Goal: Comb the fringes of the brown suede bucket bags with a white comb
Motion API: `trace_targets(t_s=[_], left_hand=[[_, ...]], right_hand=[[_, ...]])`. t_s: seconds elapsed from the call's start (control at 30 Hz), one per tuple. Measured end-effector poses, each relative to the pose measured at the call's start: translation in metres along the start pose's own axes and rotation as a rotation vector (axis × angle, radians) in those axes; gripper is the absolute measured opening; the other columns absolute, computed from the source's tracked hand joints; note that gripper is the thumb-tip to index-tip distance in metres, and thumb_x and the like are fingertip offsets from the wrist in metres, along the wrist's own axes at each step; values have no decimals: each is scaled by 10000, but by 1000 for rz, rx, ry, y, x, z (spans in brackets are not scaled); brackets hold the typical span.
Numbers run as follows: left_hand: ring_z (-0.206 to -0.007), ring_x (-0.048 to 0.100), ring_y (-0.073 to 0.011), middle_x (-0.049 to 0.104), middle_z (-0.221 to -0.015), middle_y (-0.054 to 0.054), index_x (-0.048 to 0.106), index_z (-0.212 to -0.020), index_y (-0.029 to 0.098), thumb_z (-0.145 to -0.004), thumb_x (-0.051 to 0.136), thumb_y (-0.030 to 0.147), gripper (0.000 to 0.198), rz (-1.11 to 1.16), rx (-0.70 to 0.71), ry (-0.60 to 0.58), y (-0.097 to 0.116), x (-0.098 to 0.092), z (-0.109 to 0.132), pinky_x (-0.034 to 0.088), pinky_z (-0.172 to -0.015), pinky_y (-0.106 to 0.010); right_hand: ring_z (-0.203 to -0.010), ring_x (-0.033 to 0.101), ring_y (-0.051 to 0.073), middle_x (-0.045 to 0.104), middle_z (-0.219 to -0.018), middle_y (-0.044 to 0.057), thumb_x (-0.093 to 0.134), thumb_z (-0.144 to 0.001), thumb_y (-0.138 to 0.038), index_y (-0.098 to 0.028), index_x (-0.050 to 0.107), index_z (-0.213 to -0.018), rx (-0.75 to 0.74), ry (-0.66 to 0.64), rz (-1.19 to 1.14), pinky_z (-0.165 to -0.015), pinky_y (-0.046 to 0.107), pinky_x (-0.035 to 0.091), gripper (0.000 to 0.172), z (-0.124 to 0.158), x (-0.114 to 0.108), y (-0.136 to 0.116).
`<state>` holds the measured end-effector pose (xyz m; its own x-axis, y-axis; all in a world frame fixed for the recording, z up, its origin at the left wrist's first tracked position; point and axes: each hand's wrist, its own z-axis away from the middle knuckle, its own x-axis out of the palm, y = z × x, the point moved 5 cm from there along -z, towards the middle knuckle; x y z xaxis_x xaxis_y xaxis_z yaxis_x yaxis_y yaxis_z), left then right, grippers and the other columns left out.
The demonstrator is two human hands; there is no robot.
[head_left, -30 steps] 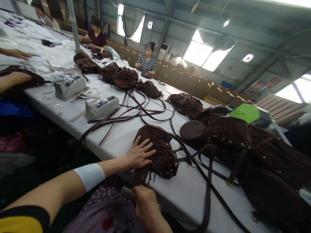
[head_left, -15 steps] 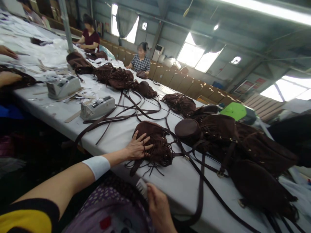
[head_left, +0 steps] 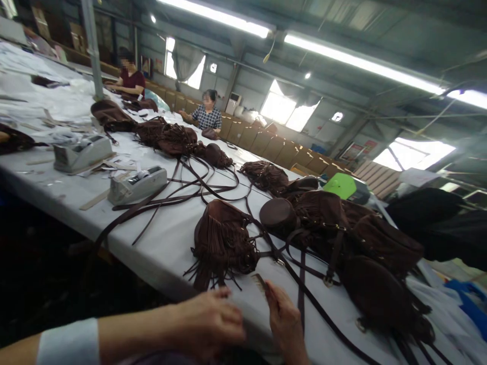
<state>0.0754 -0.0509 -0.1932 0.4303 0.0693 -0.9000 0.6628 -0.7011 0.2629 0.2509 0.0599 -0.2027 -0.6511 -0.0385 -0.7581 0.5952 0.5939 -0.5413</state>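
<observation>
A dark brown fringed bag lies on the white table near its front edge, its fringe hanging toward me. My right hand pinches a small pale comb, teeth pointing up and away, just right of the bag's fringe and apart from it. My left hand is in front of the table edge, below the bag and not touching it. It looks somewhat blurred, with loosely bent fingers and nothing visible in them. Brown straps run across the table to the right of my right hand.
More brown bags are piled on the right, others farther back. Two tape dispensers stand at left among paper scraps. A green object sits behind the right pile. Two people are across the table, cardboard boxes behind them.
My left hand has come off the fringed bag and drawn back toward me. My right hand has raised the comb from below the table edge to beside the bag. The view has shifted.
</observation>
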Motion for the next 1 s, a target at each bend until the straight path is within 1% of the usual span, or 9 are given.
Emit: trace_targets(t_s=[0.07,0.13,0.2,0.3,0.43,0.6,0.8,0.9,1.0], left_hand=[[-1234,504,-175,621,-1279,-22,568,-1237,299,-921,355,241,386,-28,-364,241,-57,-36,-19,236,-1138,-407],[-1373,327,-283,537,-1386,-53,535,-1294,274,-943,329,277,408,-159,-680,333,-117,-56,-30,156,-1128,-568],[-1377,293,-367,534,-1387,-78,569,-1266,272,-922,368,248,399,-213,-823,282,-163,-53,-35,139,-1070,-678],[-1335,367,-359,551,-1374,-76,591,-1246,283,-892,403,195,410,-204,-853,236,-199,-26,-25,239,-1035,-662],[-1379,301,-318,463,-1459,-43,515,-1329,304,-931,337,230,443,-214,-870,230,-208,2,-4,177,-1073,-650],[-1387,292,-296,425,-1485,-32,498,-1339,327,-949,308,274,437,-210,-897,222,-215,9,-2,108,-1074,-687],[-1382,300,-310,413,-1491,-61,510,-1334,345,-928,348,255,446,-204,-906,214,-220,15,-4,78,-1070,-699],[-1372,318,-315,416,-1489,-66,511,-1332,360,-909,370,238,462,-194,-891,196,-219,17,-5,110,-1061,-701],[-1367,331,-319,404,-1493,-102,505,-1343,337,-870,396,191,507,-189,-888,183,-219,16,-4,156,-1043,-702]], right_hand=[[-946,657,221,695,-1017,99,370,-963,-360,-199,639,-1105,-65,-12,21,-822,321,517,345,-27,-8,-12],[-885,652,209,687,-961,88,357,-967,-318,-199,637,-1092,-120,-32,74,-782,304,500,329,-57,-13,-24],[-854,638,195,672,-944,81,335,-968,-259,-197,626,-1108,-153,-70,175,-760,284,476,328,-87,-10,-34],[-906,611,186,659,-991,82,336,-947,-162,-195,598,-1144,-174,-180,376,-786,265,436,329,-126,8,-45],[-946,597,188,667,-998,69,394,-870,-58,-216,620,-1087,-204,-344,472,-800,265,392,351,-155,45,-47],[-813,633,190,697,-859,52,461,-804,-57,-223,662,-957,-198,-527,506,-690,264,376,302,-147,67,-41],[-799,642,171,706,-851,34,448,-870,-141,-228,658,-911,-203,-602,448,-665,235,383,231,-98,52,-47],[-799,639,158,704,-872,48,388,-900,-144,-215,649,-995,-184,-503,278,-688,227,409,287,-60,53,-52],[-705,622,160,672,-723,23,399,-903,-206,-262,672,-925,-286,-451,157,-651,240,433,279,-8,69,-61]])
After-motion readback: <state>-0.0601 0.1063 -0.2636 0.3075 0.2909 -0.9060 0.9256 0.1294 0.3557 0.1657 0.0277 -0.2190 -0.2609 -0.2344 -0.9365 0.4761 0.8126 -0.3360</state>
